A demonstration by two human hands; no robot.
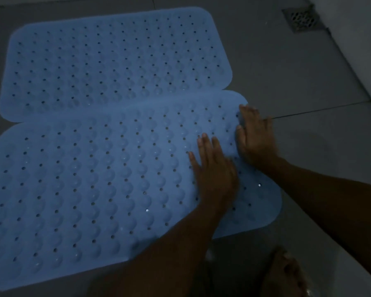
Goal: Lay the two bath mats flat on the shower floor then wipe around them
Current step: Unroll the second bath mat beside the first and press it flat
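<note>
Two light blue perforated bath mats lie side by side on the grey tiled shower floor. The far mat lies flat. The near mat slightly overlaps the far mat's lower edge. My left hand rests palm down on the near mat's right part, fingers spread. My right hand presses flat on the near mat's right edge, partly over the floor. Neither hand grips anything. No cloth is in view.
A square metal floor drain sits at the top right, next to a pale wall or ledge running down the right side. My bare foot stands on the tiles at the bottom right.
</note>
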